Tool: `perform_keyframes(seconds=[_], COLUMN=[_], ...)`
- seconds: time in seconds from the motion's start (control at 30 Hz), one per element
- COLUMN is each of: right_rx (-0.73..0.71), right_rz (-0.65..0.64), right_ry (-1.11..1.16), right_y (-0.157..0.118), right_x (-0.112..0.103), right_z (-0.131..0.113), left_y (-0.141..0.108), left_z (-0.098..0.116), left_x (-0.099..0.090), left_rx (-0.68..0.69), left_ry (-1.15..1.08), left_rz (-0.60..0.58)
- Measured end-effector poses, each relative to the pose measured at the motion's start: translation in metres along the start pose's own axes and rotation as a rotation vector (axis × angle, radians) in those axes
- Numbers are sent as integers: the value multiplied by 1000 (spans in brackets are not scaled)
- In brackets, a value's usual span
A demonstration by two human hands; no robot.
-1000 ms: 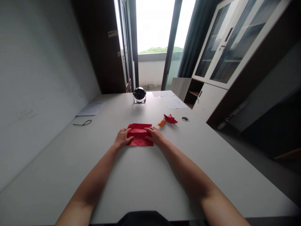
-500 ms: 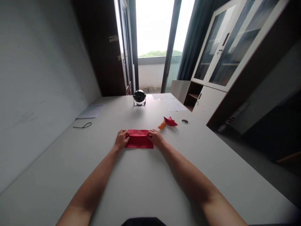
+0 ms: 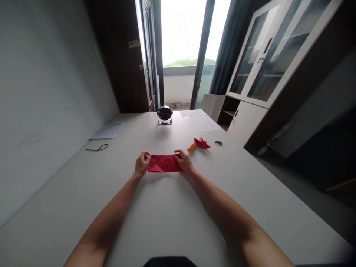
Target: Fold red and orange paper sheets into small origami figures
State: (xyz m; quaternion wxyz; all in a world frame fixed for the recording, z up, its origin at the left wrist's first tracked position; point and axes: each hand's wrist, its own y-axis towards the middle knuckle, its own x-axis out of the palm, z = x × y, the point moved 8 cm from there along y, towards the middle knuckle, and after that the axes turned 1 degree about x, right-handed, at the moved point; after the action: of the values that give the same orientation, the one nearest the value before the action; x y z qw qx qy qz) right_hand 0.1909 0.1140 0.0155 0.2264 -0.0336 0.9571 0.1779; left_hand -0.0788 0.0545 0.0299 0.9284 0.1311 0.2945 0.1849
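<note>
A red sheet of paper (image 3: 164,163), creased and shaped as a wide rectangle, is stretched between my two hands at the middle of the white table. My left hand (image 3: 142,162) pinches its left end between thumb and fingers. At the right end my right hand (image 3: 183,161) grips the paper, thumb on the near face and fingers behind the top edge. Just beyond my right hand sit a red folded paper boat (image 3: 202,143) and a smaller orange folded paper piece (image 3: 191,148), touching or nearly so.
A round black device on a silver stand (image 3: 165,115) stands at the table's far end. White papers (image 3: 205,123) lie far right, more papers (image 3: 106,131) by the left wall. A black cable tie (image 3: 97,148) lies left; a round cable hole (image 3: 218,143) is at right.
The red paper has been tilted up, its face now towards me and its lower edge raised. My hands have shifted from pressing near its fold to holding its two ends.
</note>
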Motion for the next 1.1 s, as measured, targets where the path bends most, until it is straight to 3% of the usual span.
perform_keyframes(seconds=[0.13, 0.27, 0.37, 0.43, 0.6, 0.73, 0.87, 1.03, 1.1], right_rx=[-26, -113, -224, -314, -452, -410, -281, -234, -231], right_rz=[-16, -22, -7, -35, -306, -479, -500, -489, -487], right_ry=[-174, -323, -485, -576, -656, -675, -700, -677, -666], right_y=[-4, -6, -9, -13, -29, -35, -30, -27, -27], right_x=[1, 2, 2, 7, 40, 58, 57, 54, 55], right_z=[-2, -13, -27, -37, -42, -29, -14, -9, -9], left_y=[-7, -24, -36, -38, -30, -24, -21, -10, -7], left_z=[28, 49, 48, 40, 19, 8, 1, -12, -12], left_x=[0, 32, 56, 63, 61, 59, 56, 32, 25], left_rx=[213, 392, 459, 463, 399, 330, 276, 151, 156], left_ry=[323, 435, 499, 548, 612, 638, 625, 589, 564], left_rz=[21, -216, -388, -423, -422, -439, -405, -169, -130])
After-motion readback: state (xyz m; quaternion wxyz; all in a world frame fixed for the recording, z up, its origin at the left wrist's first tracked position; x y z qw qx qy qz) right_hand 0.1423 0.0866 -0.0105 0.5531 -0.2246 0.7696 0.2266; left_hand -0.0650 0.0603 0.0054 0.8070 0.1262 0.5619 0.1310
